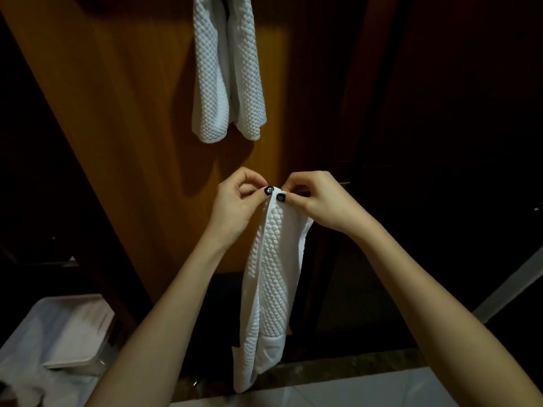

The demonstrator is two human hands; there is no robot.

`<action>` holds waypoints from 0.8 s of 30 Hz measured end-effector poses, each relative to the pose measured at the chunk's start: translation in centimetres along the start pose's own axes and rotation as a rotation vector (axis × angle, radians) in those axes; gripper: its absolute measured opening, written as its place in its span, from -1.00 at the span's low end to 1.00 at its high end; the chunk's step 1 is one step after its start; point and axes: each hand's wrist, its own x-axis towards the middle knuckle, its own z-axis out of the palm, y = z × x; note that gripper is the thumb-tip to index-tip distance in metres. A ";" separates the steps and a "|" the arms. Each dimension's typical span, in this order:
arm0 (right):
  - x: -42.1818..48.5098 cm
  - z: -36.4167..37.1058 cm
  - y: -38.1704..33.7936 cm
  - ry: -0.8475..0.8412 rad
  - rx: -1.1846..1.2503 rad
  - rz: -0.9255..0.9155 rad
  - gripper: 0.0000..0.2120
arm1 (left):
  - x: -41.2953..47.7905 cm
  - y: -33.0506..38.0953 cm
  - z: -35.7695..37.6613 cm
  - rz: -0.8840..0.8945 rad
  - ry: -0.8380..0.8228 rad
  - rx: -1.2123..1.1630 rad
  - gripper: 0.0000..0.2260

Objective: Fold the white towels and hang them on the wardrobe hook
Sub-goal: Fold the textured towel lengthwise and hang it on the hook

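Two white towels were in view. We saw the hanging towel (227,69) at the top centre of the frame, draped in two lobes against the orange-brown wardrobe door (123,118), its top cut off by the frame edge, so we could not see what held it. The folded towel (271,283) hung lower, in the middle of the frame, as a long narrow strip with a bumpy woven texture, its lower end reaching down toward the pale floor (367,389) at the bottom.

Both hands met at the top edge of that strip. The left hand (235,201) pinched the top corner between thumb and fingertips, and the right hand (317,201) pinched the same edge just beside it, so the two thumbs, with dark painted nails, sat almost touching. Both hands were closed narrowly on the cloth, with bare forearms running down to the lower corners of the frame.

In the lower left corner we saw a pale bin (73,333) with white cloth in and around it. The right side of the frame was dark wood.
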 end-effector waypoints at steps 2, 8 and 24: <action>-0.1 0.2 0.0 0.031 -0.002 -0.006 -0.87 | 0.0 -0.1 -0.3 -0.011 -0.051 0.015 -0.85; 0.3 1.2 0.6 0.066 0.065 0.018 -0.89 | -0.4 -0.8 -0.3 -0.007 -0.026 0.069 -0.70; -2.1 3.0 9.2 -0.127 0.060 0.348 -0.59 | 0.9 -2.8 -4.4 0.054 0.176 0.186 -0.66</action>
